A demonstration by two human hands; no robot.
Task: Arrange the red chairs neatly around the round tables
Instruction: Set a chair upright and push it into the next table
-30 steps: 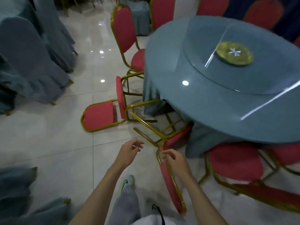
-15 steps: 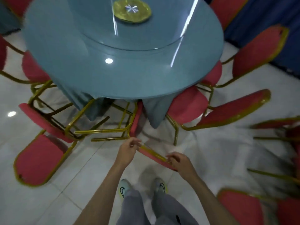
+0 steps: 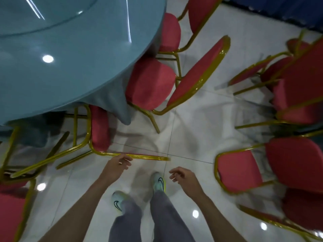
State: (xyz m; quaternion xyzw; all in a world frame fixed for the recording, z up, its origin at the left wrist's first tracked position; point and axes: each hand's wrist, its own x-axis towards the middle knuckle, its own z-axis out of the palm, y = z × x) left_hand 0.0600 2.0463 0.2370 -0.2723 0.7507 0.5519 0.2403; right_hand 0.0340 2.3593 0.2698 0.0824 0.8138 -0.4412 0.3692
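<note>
Left hand by glossy gold tube of red chair — right hand loose.

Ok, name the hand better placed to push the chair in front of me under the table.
Left. The left hand is at the gold top rail of the chair, fingers curled by it, though a firm grip is unclear. The right hand hangs free, apart from it.

White glossy tile floor. On it: round table under blue cloth, red chairs with gold frames crowded around, two sneakers.
</note>
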